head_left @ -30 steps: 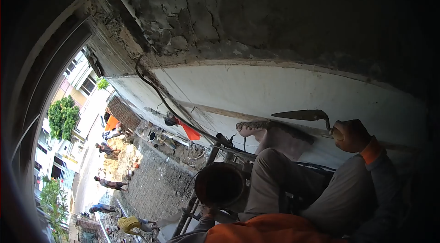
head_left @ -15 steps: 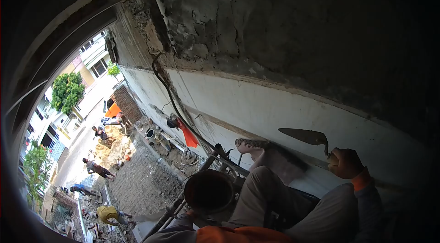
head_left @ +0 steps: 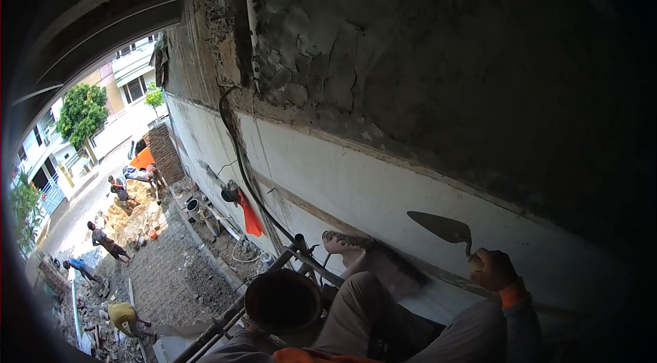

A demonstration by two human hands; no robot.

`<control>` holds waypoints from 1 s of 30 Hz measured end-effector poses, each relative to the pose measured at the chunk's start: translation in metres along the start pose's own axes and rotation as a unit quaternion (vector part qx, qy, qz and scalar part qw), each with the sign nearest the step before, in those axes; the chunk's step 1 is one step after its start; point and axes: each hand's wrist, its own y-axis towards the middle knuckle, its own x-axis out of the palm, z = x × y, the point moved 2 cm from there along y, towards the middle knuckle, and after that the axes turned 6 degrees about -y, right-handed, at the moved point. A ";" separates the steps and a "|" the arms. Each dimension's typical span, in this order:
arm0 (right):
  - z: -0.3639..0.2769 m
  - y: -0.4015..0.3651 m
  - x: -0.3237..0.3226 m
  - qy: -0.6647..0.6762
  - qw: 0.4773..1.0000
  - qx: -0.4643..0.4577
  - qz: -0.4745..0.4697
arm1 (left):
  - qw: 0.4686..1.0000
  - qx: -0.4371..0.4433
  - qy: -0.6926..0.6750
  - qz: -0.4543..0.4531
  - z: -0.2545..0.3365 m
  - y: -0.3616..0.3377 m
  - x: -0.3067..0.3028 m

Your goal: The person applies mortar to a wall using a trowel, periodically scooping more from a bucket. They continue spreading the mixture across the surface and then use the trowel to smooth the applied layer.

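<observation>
- Clenched in a glove, the right hand (head_left: pixel 491 269) grasps the trowel (head_left: pixel 441 227) by its handle; the blade points left, empty, just off the wall's white band (head_left: pixel 356 182)
- Wall (head_left: pixel 424 62): rough, cracked grey plaster above, the band below it
- Ground (head_left: pixel 171 274) far below at left, with people (head_left: pixel 102 240) on sand and paving
- Scaffold (head_left: pixel 291 252) poles run under the person's bent legs
- Cable (head_left: pixel 236 151) hangs down the wall to the scaffold
- Pan (head_left: pixel 282 301), round and dark, sits at the scaffold's near edge, beside the knee
- Shoe (head_left: pixel 345 243) rests on the scaffold against the wall, between pan and trowel
- Left hand (head_left: pixel 252 327) is at the pan's lower rim, mostly hidden; its grip cannot be told
</observation>
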 end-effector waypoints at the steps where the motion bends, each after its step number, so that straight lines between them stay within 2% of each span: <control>1: -0.001 -0.001 -0.001 0.001 1.000 0.000 0.001 | 1.000 0.001 0.001 -0.003 0.002 -0.001 -0.002; 6: -0.006 -0.002 -0.008 0.034 0.999 0.017 -0.007 | 1.000 0.021 0.017 -0.004 0.019 0.007 -0.006; 12: -0.003 -0.008 -0.007 0.018 1.000 -0.006 0.019 | 0.998 0.043 0.035 -0.007 0.039 0.016 -0.008; 19: 0.004 -0.010 -0.003 0.010 1.000 0.009 -0.025 | 0.996 0.060 0.057 -0.010 0.058 0.025 -0.010; 23: 0.004 -0.011 -0.005 0.015 0.998 0.023 -0.053 | 0.996 0.066 0.066 -0.011 0.061 0.028 -0.011; 30: 0.008 -0.013 -0.003 -0.003 0.998 0.035 -0.045 | 0.995 0.068 0.069 -0.022 0.042 0.024 -0.007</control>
